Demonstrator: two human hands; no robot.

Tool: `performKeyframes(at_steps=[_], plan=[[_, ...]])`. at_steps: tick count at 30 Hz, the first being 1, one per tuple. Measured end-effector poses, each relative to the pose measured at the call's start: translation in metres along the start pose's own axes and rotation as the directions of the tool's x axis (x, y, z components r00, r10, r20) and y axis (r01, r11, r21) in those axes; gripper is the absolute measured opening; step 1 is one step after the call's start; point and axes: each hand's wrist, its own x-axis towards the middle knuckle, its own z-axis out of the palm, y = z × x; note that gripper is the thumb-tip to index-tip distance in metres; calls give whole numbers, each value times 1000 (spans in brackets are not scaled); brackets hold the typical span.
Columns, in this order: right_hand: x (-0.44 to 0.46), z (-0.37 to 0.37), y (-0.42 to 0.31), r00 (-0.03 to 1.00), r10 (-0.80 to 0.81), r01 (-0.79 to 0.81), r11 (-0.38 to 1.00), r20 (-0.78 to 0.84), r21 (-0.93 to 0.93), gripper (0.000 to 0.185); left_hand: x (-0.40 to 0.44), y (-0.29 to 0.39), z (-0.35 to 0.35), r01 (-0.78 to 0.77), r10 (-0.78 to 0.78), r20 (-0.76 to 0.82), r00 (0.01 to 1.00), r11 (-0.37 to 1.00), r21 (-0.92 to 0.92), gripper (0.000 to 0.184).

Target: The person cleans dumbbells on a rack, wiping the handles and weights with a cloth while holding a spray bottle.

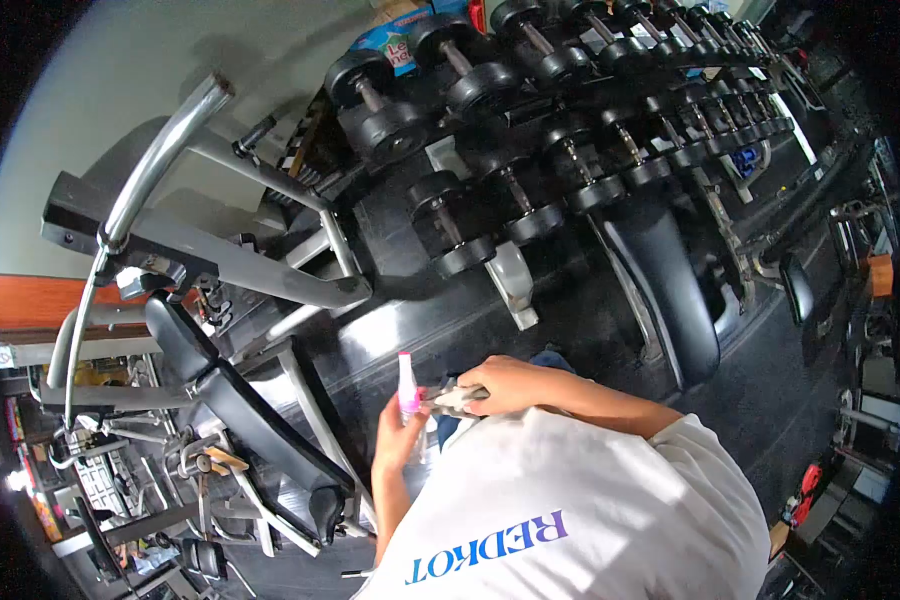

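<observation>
My left hand [398,432] is wrapped round a small bottle [407,385] with a white upper part, a pink lower part and a red tip. The bottle stands roughly upright near the middle of the view. Just to its right, my right hand [500,384] grips a crumpled light grey cloth [458,400], which reaches toward the side of the bottle. Both hands are close together in front of the white shirt [570,500]. The fingertips of my right hand are partly hidden by the cloth.
Black dumbbells [457,66] fill a two-tier rack ahead. A black padded bench [665,290] stands to the right of my hands. At the left are a grey metal machine frame [240,245] and another black bench [270,425].
</observation>
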Motion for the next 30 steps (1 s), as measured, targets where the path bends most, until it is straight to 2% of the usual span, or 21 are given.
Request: performKeyframes(at_steps=[2,4,5,6,7,9,12,13,14,17,18,19,20,21,22,23,25,26,28,29,30], plan=[[-26,-25,15,998,56,-54,994,-18,97,32,6,-1,39,69,-69,4,998,992,-105,37],[-48,-49,22,997,30,-21,994,-76,108,36,11,17,76,67,-62,28,998,972,-226,42],[-59,-63,26,991,18,-3,994,-132,108,40,17,21,86,53,-50,19,999,971,-233,42],[-66,-73,31,993,-24,31,998,-113,57,51,24,27,94,42,-29,70,997,979,-201,44],[-74,-84,33,994,-32,35,999,-105,36,51,31,34,101,31,-10,120,993,985,-170,45],[-85,-103,30,994,-50,63,988,-93,142,57,40,54,110,32,-12,105,994,981,-189,41],[-82,-124,37,996,-54,58,997,-72,52,68,57,76,119,-93,137,73,988,899,-427,32],[-79,-131,36,996,-35,38,999,-82,28,70,65,79,120,-109,150,60,987,895,-433,32],[-73,-135,41,983,-140,140,990,-115,-11,72,72,81,120,-87,146,112,983,904,-419,33],[-59,-157,37,961,-211,200,977,-182,-74,72,97,99,123,-102,209,223,952,905,-413,37],[-54,-170,33,992,-72,77,996,-108,45,72,105,110,126,-60,212,265,941,873,-484,40],[-49,-179,36,987,-90,89,996,-136,-11,68,115,117,124,-12,217,309,926,835,-550,43],[-50,-184,37,968,-96,99,995,-234,1,64,135,110,116,30,265,441,857,830,-557,41],[-51,-190,36,938,-103,112,994,-331,9,61,145,117,112,82,225,484,846,841,-535,35],[-51,-201,31,924,-25,53,997,-381,64,50,156,124,108,8,246,478,843,884,-467,33],[-50,-205,38,908,63,45,968,-414,247,36,168,132,102,-66,265,474,839,916,-395,30],[-47,-213,61,855,156,-132,988,-495,84,36,188,148,89,-45,248,505,826,924,-380,29],[-42,-212,64,851,162,-141,987,-499,79,36,198,153,84,-21,224,522,823,930,-367,27],[-35,-212,63,739,318,-129,932,-593,339,32,218,155,66,-50,253,498,829,922,-385,27],[-30,-212,66,743,322,-144,933,-586,330,32,226,155,59,-76,270,471,840,917,-392,28],[-23,-210,72,692,315,-114,936,-649,333,32,225,166,53,-6,212,418,883,897,-443,29]])
